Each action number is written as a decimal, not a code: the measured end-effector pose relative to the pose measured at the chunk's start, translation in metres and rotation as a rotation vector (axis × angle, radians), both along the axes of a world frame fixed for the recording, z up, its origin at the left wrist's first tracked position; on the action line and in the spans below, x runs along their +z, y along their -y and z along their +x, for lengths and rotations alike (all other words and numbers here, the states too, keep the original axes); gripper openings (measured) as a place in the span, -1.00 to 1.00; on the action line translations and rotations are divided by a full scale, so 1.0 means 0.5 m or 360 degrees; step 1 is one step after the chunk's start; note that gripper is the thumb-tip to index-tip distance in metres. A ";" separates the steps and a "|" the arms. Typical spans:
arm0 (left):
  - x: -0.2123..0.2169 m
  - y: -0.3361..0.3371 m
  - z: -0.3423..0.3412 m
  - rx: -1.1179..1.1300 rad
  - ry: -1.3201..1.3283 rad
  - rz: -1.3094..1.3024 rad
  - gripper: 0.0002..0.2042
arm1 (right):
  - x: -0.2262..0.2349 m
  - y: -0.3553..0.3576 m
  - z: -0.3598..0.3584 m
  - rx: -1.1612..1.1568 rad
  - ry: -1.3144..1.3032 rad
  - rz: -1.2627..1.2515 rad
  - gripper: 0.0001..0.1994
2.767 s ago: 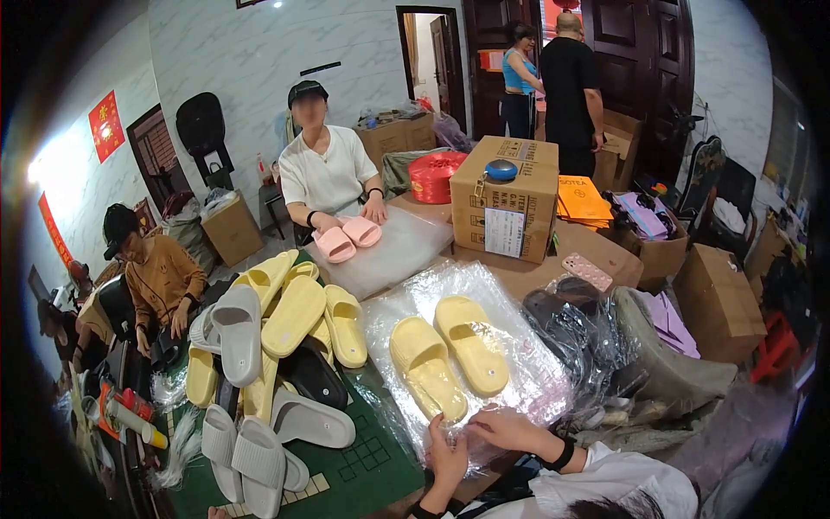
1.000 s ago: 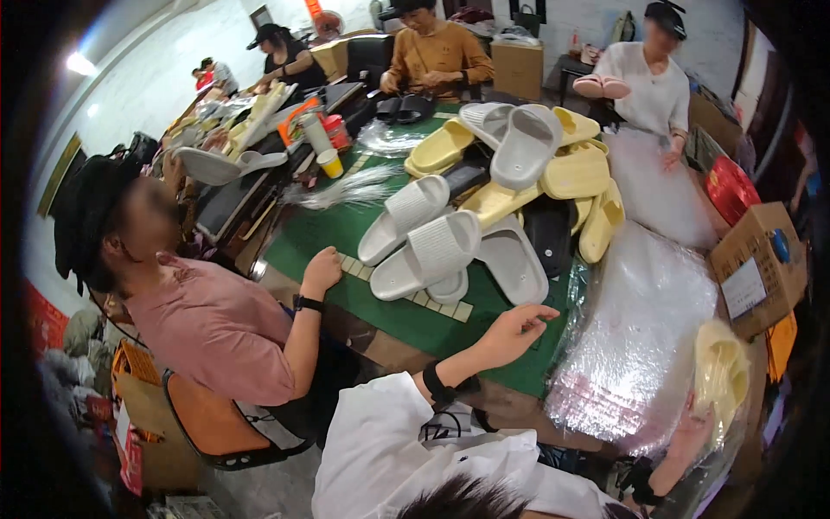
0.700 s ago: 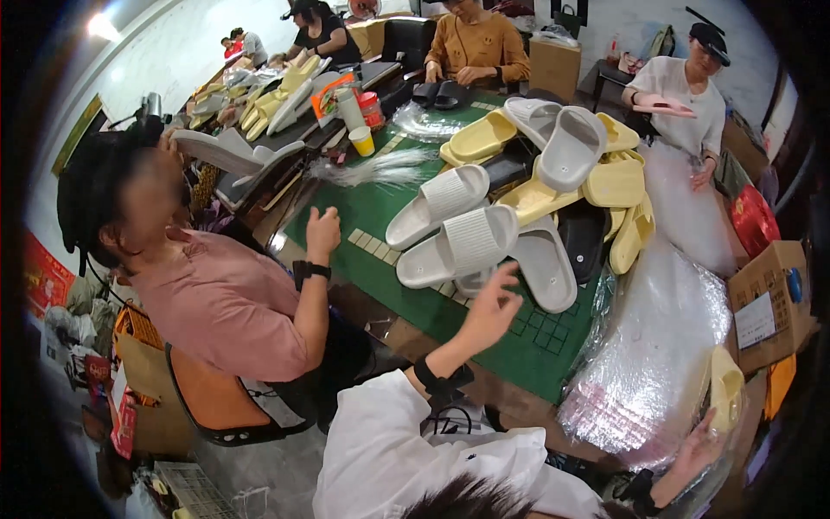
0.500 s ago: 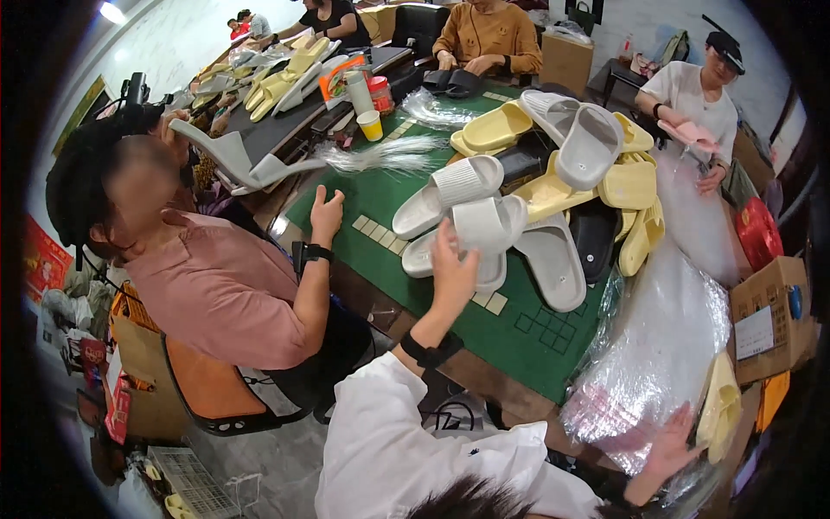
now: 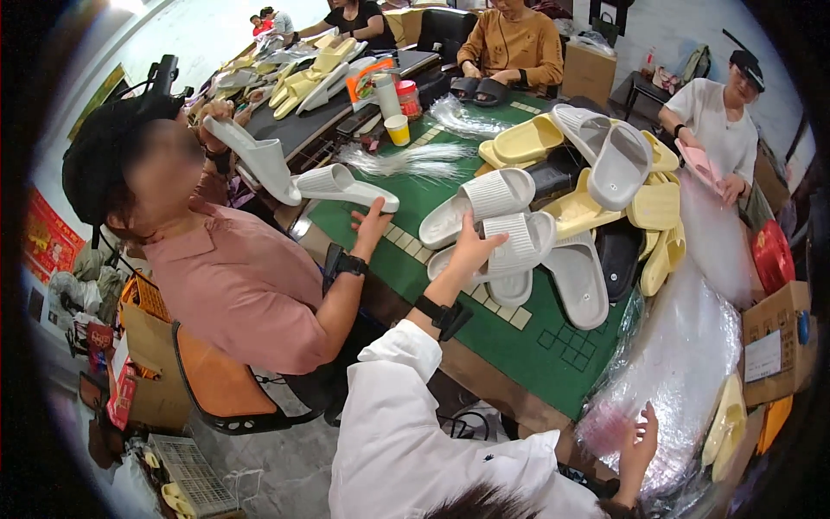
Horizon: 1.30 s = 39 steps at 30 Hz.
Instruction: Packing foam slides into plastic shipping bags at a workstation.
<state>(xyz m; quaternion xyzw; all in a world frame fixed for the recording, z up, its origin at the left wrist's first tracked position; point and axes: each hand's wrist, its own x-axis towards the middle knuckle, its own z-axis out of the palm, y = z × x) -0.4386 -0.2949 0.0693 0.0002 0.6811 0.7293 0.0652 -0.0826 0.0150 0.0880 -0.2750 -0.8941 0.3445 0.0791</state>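
Near side of green mat (image 5: 558,368), reaching left hand (image 5: 471,251) onto grey slipper (image 5: 532,237) at slipper pile's (image 5: 615,164) near left, with fingers half spread; cannot tell if gripping. Farther right, above clear plastic bags (image 5: 687,337), holding right hand (image 5: 638,443) loosely open, empty. Seemingly picking up; next, needing firm pinch.

The green-topped table (image 5: 524,362) bore heaped grey, yellow and black open-toed slippers (image 5: 577,281), thin white strands (image 5: 411,161) far left, clear plastic film (image 5: 670,368) right
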 end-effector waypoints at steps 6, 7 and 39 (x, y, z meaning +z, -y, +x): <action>0.043 -0.012 0.031 -0.0103 0.0127 0.0305 -0.26 | -0.028 -0.007 0.003 0.0310 0.0165 0.0182 -0.58; 0.037 -0.017 0.034 -0.0048 0.0101 0.0298 -0.34 | -0.028 -0.004 0.003 0.0313 0.0162 0.0180 -0.58; 0.085 -0.108 0.296 -0.0534 0.0444 0.0570 -0.43 | -0.042 -0.001 0.014 0.0399 0.0062 0.0342 -0.56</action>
